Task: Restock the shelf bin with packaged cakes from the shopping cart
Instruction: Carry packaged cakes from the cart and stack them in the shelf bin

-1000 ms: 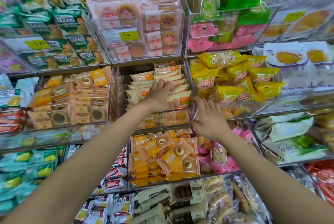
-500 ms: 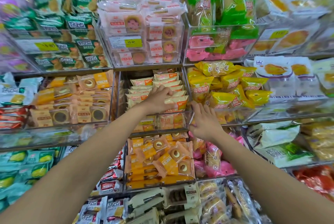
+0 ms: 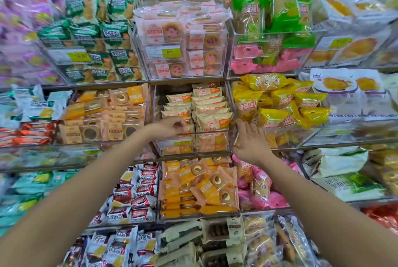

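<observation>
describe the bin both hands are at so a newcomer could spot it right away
On the shelf wall, take the middle row, centre column: a clear bin directly under the pink cake bin with the yellow 15.80 tag. It alone holds two upright rows of cream packets with orange corners, between ring-cake packs and yellow bags.

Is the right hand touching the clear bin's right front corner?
Yes, the right hand rests against the right front corner of the clear bin.
</observation>
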Action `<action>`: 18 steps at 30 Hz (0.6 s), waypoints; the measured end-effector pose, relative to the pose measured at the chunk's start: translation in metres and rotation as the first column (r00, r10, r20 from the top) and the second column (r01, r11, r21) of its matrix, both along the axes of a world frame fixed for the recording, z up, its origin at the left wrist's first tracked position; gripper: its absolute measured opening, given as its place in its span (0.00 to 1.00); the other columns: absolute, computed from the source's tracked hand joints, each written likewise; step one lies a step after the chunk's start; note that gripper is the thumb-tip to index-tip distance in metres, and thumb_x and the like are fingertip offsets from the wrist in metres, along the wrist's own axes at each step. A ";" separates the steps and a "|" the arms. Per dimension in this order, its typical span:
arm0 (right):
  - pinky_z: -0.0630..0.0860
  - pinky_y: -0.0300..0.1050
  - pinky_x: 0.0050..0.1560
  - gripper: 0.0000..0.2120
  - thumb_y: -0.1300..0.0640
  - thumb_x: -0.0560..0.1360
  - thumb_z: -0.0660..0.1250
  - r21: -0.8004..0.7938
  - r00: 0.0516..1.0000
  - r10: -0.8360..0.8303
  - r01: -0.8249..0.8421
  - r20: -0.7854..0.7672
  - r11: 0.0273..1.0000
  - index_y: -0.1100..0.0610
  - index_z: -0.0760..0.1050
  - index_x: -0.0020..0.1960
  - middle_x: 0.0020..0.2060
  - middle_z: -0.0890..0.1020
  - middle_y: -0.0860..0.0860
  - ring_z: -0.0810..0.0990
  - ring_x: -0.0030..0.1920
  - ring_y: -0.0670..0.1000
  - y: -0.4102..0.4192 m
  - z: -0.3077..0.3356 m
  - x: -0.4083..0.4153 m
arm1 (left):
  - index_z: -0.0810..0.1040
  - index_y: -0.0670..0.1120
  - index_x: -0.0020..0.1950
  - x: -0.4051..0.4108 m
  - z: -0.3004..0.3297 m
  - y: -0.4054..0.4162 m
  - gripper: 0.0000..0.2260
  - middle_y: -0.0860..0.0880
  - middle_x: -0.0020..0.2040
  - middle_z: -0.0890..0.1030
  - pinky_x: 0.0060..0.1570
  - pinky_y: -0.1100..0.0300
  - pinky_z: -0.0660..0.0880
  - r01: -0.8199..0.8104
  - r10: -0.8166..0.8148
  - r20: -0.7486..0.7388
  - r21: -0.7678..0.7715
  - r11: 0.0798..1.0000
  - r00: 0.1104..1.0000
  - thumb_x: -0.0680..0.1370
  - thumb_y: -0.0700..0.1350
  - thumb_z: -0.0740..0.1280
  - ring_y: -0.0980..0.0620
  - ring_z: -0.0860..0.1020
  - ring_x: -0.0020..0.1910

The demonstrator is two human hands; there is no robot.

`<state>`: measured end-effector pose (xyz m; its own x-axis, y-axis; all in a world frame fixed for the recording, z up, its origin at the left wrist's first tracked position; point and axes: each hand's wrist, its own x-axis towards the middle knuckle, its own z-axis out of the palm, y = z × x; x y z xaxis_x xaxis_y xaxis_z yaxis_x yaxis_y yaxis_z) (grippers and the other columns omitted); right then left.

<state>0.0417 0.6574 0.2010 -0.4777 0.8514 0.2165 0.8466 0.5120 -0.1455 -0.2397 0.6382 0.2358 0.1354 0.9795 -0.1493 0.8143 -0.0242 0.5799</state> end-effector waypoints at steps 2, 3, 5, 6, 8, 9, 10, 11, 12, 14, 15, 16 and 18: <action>0.58 0.52 0.64 0.37 0.47 0.72 0.64 -0.006 1.000 -0.006 0.006 -0.007 1.000 0.59 0.53 0.74 0.66 0.68 0.57 0.65 0.66 0.58 -0.001 0.000 0.000 | 0.73 0.55 0.46 -0.001 0.005 0.001 0.02 0.56 0.46 0.76 0.45 0.65 0.69 0.006 -0.007 -0.032 -0.039 0.999 0.999 0.78 0.49 0.65 0.58 0.74 0.46; 0.58 0.52 0.64 0.37 0.47 0.72 0.64 -0.005 1.000 -0.008 0.008 -0.009 1.000 0.59 0.53 0.74 0.67 0.67 0.57 0.64 0.66 0.59 -0.001 0.001 0.000 | 0.74 0.55 0.45 -0.001 0.006 0.001 0.02 0.56 0.46 0.76 0.45 0.66 0.69 -0.003 0.001 -0.033 -0.042 0.999 0.999 0.78 0.50 0.65 0.58 0.74 0.46; 0.57 0.51 0.64 0.37 0.46 0.72 0.63 0.000 1.000 -0.011 0.011 -0.002 1.000 0.59 0.53 0.74 0.67 0.67 0.57 0.64 0.67 0.58 -0.002 0.001 0.000 | 0.75 0.53 0.45 -0.001 0.005 0.000 0.02 0.57 0.45 0.76 0.44 0.67 0.68 -0.027 0.027 0.015 -0.010 1.000 1.000 0.78 0.49 0.65 0.58 0.74 0.47; 0.58 0.51 0.64 0.37 0.46 0.73 0.63 0.005 1.000 -0.012 0.012 0.000 1.000 0.59 0.53 0.74 0.68 0.67 0.57 0.64 0.67 0.58 -0.002 0.001 0.000 | 0.76 0.52 0.46 -0.001 0.004 0.000 0.02 0.57 0.45 0.76 0.43 0.69 0.68 -0.029 0.029 0.038 0.009 1.000 0.999 0.78 0.48 0.66 0.58 0.74 0.47; 0.58 0.52 0.64 0.36 0.45 0.73 0.62 0.011 1.000 -0.019 0.019 0.004 1.000 0.59 0.53 0.74 0.68 0.67 0.57 0.64 0.67 0.58 -0.003 0.000 -0.001 | 0.76 0.51 0.46 0.001 0.004 -0.001 0.02 0.57 0.45 0.76 0.42 0.71 0.68 -0.017 0.017 0.038 0.000 1.000 0.999 0.78 0.49 0.66 0.58 0.74 0.47; 0.58 0.52 0.65 0.35 0.45 0.74 0.61 0.012 1.000 -0.024 0.024 0.009 1.000 0.59 0.52 0.74 0.68 0.67 0.57 0.64 0.67 0.58 -0.003 0.000 -0.001 | 0.77 0.51 0.47 0.004 0.004 0.000 0.03 0.57 0.46 0.77 0.42 0.71 0.68 -0.021 0.022 0.023 -0.025 0.999 1.000 0.78 0.49 0.66 0.58 0.74 0.47; 0.58 0.52 0.65 0.35 0.44 0.74 0.61 0.011 1.000 -0.029 0.029 0.013 1.000 0.59 0.52 0.74 0.68 0.67 0.57 0.64 0.67 0.58 -0.002 0.000 -0.001 | 0.77 0.52 0.47 0.007 0.004 0.002 0.03 0.56 0.47 0.77 0.44 0.69 0.68 -0.033 0.033 -0.003 -0.055 0.998 0.999 0.78 0.49 0.65 0.59 0.73 0.48; 0.58 0.52 0.66 0.35 0.44 0.75 0.60 0.010 0.999 -0.032 0.032 0.013 0.999 0.58 0.52 0.74 0.68 0.67 0.57 0.64 0.67 0.58 -0.002 0.000 -0.002 | 0.77 0.52 0.47 0.010 0.006 0.005 0.03 0.56 0.49 0.76 0.47 0.67 0.68 -0.045 0.042 -0.040 -0.081 0.996 0.998 0.78 0.49 0.65 0.58 0.73 0.49; 0.58 0.53 0.66 0.34 0.44 0.75 0.60 0.008 0.999 -0.035 0.034 0.014 0.999 0.58 0.52 0.74 0.68 0.67 0.57 0.64 0.67 0.58 -0.002 0.000 -0.002 | 0.77 0.52 0.47 0.013 0.007 0.009 0.03 0.55 0.50 0.76 0.51 0.65 0.67 -0.052 0.044 -0.079 -0.103 0.993 0.996 0.78 0.48 0.65 0.57 0.73 0.50; 0.58 0.53 0.67 0.34 0.44 0.75 0.59 -0.005 0.999 -0.043 0.043 0.016 0.999 0.58 0.52 0.74 0.68 0.67 0.57 0.64 0.68 0.59 -0.003 0.000 -0.003 | 0.78 0.51 0.48 0.017 0.011 0.016 0.02 0.53 0.52 0.75 0.55 0.62 0.66 -0.065 0.047 -0.119 -0.155 0.986 0.992 0.78 0.46 0.65 0.55 0.71 0.53; 0.58 0.53 0.67 0.34 0.44 0.75 0.59 -0.007 0.999 -0.047 0.047 0.014 0.999 0.58 0.52 0.74 0.68 0.67 0.57 0.64 0.67 0.59 -0.003 0.001 -0.003 | 0.78 0.50 0.49 0.018 0.013 0.019 0.02 0.52 0.53 0.75 0.56 0.62 0.66 -0.074 0.052 -0.121 -0.182 0.981 0.991 0.77 0.45 0.66 0.54 0.71 0.54; 0.59 0.53 0.67 0.34 0.44 0.75 0.60 -0.005 0.999 -0.050 0.050 0.015 0.999 0.58 0.52 0.74 0.68 0.67 0.57 0.65 0.67 0.59 -0.003 0.001 -0.004 | 0.78 0.49 0.50 0.019 0.012 0.022 0.04 0.51 0.54 0.75 0.57 0.62 0.66 -0.080 0.056 -0.128 -0.195 0.978 0.990 0.77 0.45 0.66 0.54 0.71 0.55; 0.59 0.54 0.67 0.34 0.45 0.75 0.60 -0.002 0.998 -0.054 0.054 0.025 0.999 0.59 0.53 0.74 0.67 0.67 0.57 0.65 0.67 0.59 -0.003 0.001 -0.004 | 0.78 0.45 0.54 0.023 0.008 0.023 0.07 0.48 0.57 0.76 0.54 0.62 0.66 -0.085 0.057 -0.156 -0.177 0.980 0.986 0.78 0.44 0.65 0.52 0.71 0.55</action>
<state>0.0377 0.6545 0.2016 -0.4364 0.8765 0.2034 0.8762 0.4653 -0.1254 -0.2171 0.6617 0.2439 0.0294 0.9400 -0.3400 0.8878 0.1318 0.4409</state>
